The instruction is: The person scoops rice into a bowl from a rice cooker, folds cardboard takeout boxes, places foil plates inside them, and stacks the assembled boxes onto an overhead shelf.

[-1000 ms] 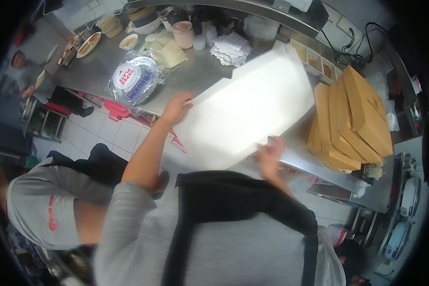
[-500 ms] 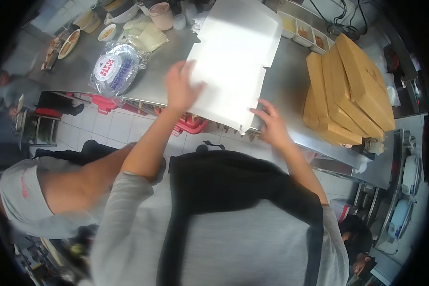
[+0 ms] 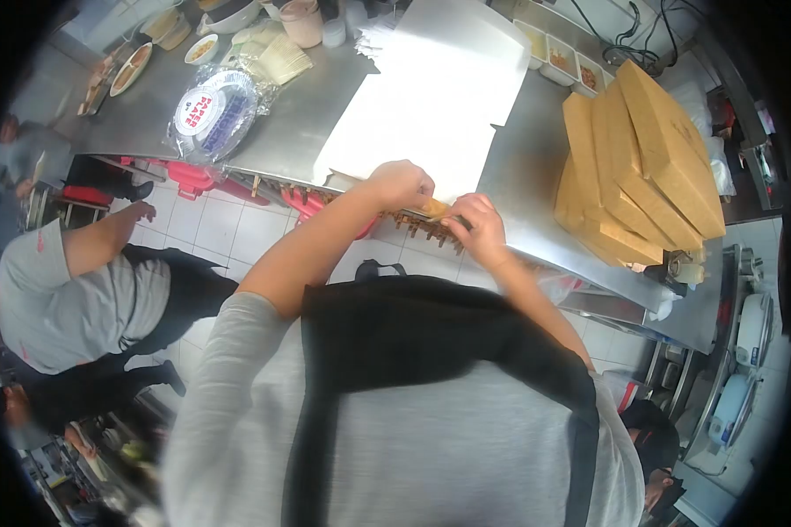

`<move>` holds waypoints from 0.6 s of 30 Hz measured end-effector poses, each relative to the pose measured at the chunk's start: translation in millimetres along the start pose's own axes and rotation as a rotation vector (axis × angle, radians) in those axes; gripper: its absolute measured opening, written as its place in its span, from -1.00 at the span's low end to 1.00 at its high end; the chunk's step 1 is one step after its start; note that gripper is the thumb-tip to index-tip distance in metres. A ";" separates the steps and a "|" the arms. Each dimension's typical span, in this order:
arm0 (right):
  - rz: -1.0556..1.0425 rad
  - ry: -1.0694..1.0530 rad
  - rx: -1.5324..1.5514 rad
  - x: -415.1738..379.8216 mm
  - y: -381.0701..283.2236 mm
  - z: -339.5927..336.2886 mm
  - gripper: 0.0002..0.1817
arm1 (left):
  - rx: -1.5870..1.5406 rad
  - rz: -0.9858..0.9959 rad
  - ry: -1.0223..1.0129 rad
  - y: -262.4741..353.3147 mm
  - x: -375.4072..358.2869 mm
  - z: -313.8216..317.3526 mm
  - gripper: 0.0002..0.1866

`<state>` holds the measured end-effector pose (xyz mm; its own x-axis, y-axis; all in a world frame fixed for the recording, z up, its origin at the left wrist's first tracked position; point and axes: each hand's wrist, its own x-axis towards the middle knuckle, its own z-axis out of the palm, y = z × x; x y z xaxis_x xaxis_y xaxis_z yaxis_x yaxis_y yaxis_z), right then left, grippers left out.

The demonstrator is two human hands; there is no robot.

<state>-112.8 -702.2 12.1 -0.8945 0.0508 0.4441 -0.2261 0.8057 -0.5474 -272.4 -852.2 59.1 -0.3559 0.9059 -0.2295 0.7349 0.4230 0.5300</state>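
So the big white card (image 3: 431, 101) is lying on the worktop (image 3: 532, 189), taking up most of the upper middle of the frame. Main thing here is how it sits relative to the hands: long axis runs up the frame and leans a bit right toward the top, so nearly all of it stretches away above the grip, with only the near edge down at the fingers.

The left hand (image 3: 402, 184) is curled over that near edge, fingers bent in as if clamped on it. The right hand (image 3: 477, 227) is just below and to the right, by the lower right corner, thumb and fingers pinched together there. Between them there's a small brownish flap (image 3: 435, 209), pretty sure it's part of the card and both have hold of it, though the fingertips are partly hidden. Neither hand is really nearer, both are right on it.

Brown boxes (image 3: 642, 167) are stacked off to the right, wrapped plates (image 3: 209, 116) upper left.
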 end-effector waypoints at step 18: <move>0.197 0.228 0.109 -3.9 -4.9 16.2 -0.82 | -0.285 0.041 -0.216 -27.6 4.5 1.5 -0.75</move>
<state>-114.4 -715.9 1.5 -0.8186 0.3402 0.4629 -0.1085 0.6997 -0.7062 -293.4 -859.8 42.2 -0.1769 0.9182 -0.3544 0.5445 0.3913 0.7419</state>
